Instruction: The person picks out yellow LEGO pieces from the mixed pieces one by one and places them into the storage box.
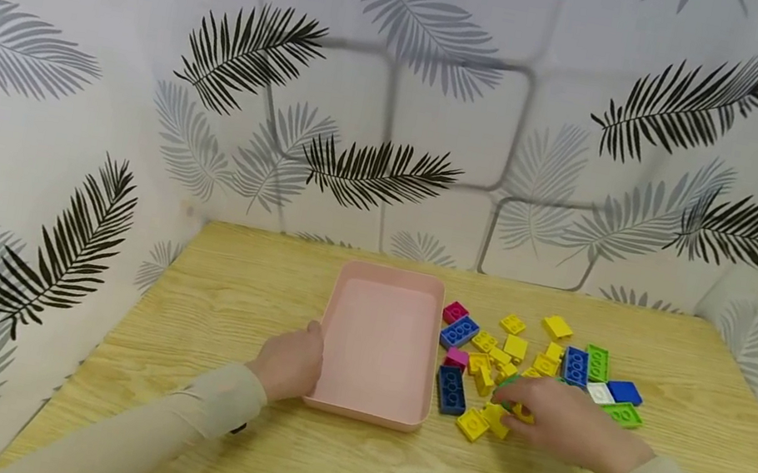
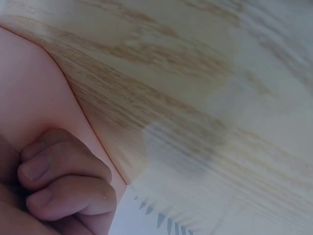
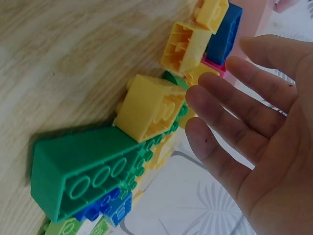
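A shallow pink tray (image 1: pixel 366 416) lies on the table, with nothing inside it. At its left side, my left hand (image 1: pixel 291 362) holds the rim. In the left wrist view, curled fingers (image 2: pixel 68 196) lie against the tray's wall; the thumb's hold is hidden. Over the toy building bricks to the right of the tray, my right hand (image 1: pixel 563 421) reaches down. Loosely extended, slightly spread fingers (image 3: pixel 230 122) show in the right wrist view, with nothing between them. Nearest are a yellow brick (image 3: pixel 151 105) and a large green brick (image 3: pixel 83 171).
Around the right hand lie more bricks: a dark blue one (image 1: pixel 451 390) beside the tray, a blue one (image 1: pixel 575 366), a lime green one (image 1: pixel 622 414) and several yellow ones. A patterned wall covering (image 1: pixel 382 220) rises behind the wooden table (image 1: pixel 243 272).
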### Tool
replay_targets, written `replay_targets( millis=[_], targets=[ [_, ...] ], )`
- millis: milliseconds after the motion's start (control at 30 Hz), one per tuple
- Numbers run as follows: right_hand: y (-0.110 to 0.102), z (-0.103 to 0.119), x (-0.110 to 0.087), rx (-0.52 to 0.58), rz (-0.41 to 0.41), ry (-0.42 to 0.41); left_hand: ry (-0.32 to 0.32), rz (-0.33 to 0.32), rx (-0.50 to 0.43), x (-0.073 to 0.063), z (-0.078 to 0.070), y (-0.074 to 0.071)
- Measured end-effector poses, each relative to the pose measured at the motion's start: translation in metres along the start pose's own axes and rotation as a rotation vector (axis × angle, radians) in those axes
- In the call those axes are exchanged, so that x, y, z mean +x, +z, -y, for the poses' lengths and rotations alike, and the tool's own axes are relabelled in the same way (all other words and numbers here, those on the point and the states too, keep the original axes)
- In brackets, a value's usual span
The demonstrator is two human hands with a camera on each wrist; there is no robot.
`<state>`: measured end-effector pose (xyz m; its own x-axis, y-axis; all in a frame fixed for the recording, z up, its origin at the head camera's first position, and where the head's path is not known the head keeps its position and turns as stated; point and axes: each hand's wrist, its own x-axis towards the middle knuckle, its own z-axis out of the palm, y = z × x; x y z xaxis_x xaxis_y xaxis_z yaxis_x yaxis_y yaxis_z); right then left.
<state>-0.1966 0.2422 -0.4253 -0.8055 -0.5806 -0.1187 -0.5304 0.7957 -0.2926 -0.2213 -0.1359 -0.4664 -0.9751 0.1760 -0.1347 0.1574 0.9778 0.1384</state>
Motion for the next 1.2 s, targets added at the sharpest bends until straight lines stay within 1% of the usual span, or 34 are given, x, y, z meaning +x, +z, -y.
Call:
replay_targets(
  millis=[100,200,533,800,933,1033,1100,1200],
  targets=[
    [0.004,0.003,0.002,-0.001,0.018,0.016,0.002,0.0,0.005,-0.001,-0.001,0.0],
    [0.009,0.006,0.003,-0.008,0.018,0.015,0.009,-0.004,0.02,-0.002,-0.001,0.0],
    [0.021,0.009,0.007,-0.121,-0.018,-0.061,0.028,-0.052,0.013,-0.001,-0.001,0.002],
    [0.024,0.01,0.011,-0.174,-0.02,-0.084,0.027,-0.035,0.006,-0.002,0.0,0.001],
    [0.025,0.01,0.012,-0.19,-0.015,-0.078,0.037,-0.043,0.017,-0.002,0.001,0.0],
    [0.024,0.011,0.012,-0.191,0.003,-0.054,0.041,-0.055,0.032,-0.003,0.001,0.0],
    [0.022,0.013,0.011,-0.195,0.011,-0.044,0.045,-0.064,0.048,-0.004,0.001,0.0],
    [0.016,0.016,0.011,-0.216,0.001,-0.035,0.056,-0.074,0.069,-0.004,0.001,0.001]
  ],
)
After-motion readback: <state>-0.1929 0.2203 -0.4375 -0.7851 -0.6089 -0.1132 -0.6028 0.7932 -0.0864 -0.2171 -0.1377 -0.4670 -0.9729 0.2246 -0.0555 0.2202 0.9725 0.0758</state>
